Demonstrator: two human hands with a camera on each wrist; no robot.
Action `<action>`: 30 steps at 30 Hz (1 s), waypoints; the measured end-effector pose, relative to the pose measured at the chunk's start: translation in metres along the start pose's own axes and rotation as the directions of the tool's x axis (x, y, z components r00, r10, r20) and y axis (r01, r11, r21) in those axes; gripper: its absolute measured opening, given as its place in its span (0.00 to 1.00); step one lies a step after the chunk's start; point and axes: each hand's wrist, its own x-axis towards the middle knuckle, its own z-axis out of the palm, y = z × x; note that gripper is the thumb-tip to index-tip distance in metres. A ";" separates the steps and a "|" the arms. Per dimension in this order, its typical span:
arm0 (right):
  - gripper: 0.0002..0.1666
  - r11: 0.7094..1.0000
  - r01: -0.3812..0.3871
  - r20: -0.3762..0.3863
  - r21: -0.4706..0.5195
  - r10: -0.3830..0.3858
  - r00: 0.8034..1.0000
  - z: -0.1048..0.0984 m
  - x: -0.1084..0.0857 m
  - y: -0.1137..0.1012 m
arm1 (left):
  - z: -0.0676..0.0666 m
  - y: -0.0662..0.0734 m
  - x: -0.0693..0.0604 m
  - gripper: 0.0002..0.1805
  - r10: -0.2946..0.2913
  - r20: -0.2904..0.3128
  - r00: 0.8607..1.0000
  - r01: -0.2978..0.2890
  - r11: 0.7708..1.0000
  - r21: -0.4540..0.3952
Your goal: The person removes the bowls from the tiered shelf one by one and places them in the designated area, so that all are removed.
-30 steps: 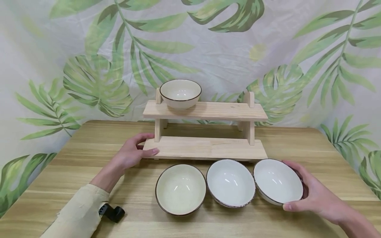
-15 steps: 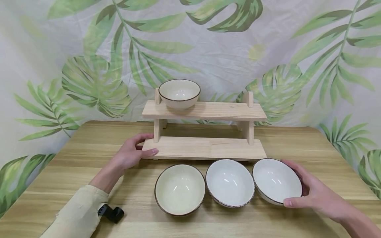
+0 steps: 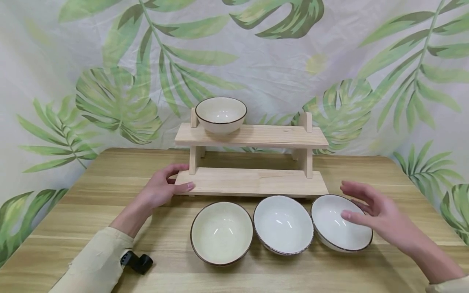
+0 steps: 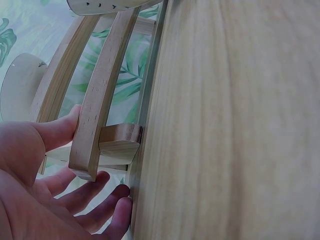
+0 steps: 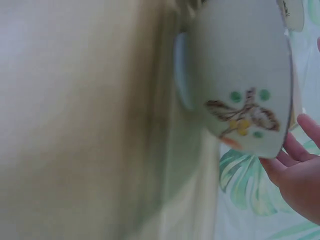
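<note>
A two-tier wooden shelf [image 3: 253, 181] stands on the table, and my left hand [image 3: 161, 189] grips the left end of its lower board. The left wrist view shows the thumb on that board's upper face and the fingers [image 4: 85, 195] on its other side. Before the shelf, three bowls sit in a row: a cream bowl [image 3: 221, 234], a white bowl [image 3: 283, 226] and a right-hand white bowl [image 3: 333, 228]. Over the right rim of the last one hovers my right hand [image 3: 382, 215], fingers loosely extended and holding nothing. Painted leaves decorate that bowl's outside [image 5: 245, 65].
Another cream bowl [image 3: 221, 116] rests on the left part of the shelf's upper board. The wooden table [image 3: 165, 260] reaches back to a leaf-print cloth [image 3: 271, 69]. A small black device [image 3: 137, 262] sits at the left sleeve.
My right hand has let go of the right-hand white bowl and risen slightly above its rim. The bowls stay where they were, and my left hand keeps its grip on the shelf.
</note>
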 end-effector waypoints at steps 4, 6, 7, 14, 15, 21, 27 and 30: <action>0.37 0.998 0.064 -0.050 0.029 -0.063 0.997 0.000 0.015 -0.012 | 0.000 0.000 0.000 0.44 -0.002 0.003 1.000 0.002 1.000 -0.001; 0.37 0.998 0.065 -0.058 0.020 -0.064 0.996 -0.001 0.022 -0.019 | 0.000 0.000 0.000 0.44 -0.003 0.004 1.000 0.003 1.000 -0.001; 0.37 0.998 0.060 -0.058 0.012 -0.059 0.997 0.000 0.025 -0.023 | 0.000 0.000 0.000 0.44 -0.005 0.005 1.000 0.005 1.000 0.001; 0.37 0.999 0.035 -0.048 -0.005 -0.035 0.998 0.004 0.051 -0.048 | -0.001 0.002 -0.001 0.43 -0.010 0.005 1.000 0.010 1.000 -0.002; 0.38 1.000 0.031 -0.042 -0.002 -0.031 0.999 0.005 0.055 -0.052 | -0.001 0.002 -0.002 0.43 -0.010 0.005 1.000 0.010 1.000 -0.002; 0.41 1.000 -0.022 0.003 0.021 0.022 1.000 0.012 0.077 -0.074 | -0.001 0.001 -0.002 0.43 -0.007 -0.001 1.000 0.007 1.000 0.002; 0.48 0.999 -0.004 0.038 0.043 0.002 0.999 0.023 0.100 -0.091 | 0.000 0.000 -0.001 0.43 -0.001 -0.002 1.000 0.001 1.000 -0.002; 0.49 0.998 0.007 0.038 0.060 -0.009 0.999 0.030 0.112 -0.098 | 0.000 -0.001 0.000 0.43 0.001 -0.002 1.000 -0.001 1.000 -0.003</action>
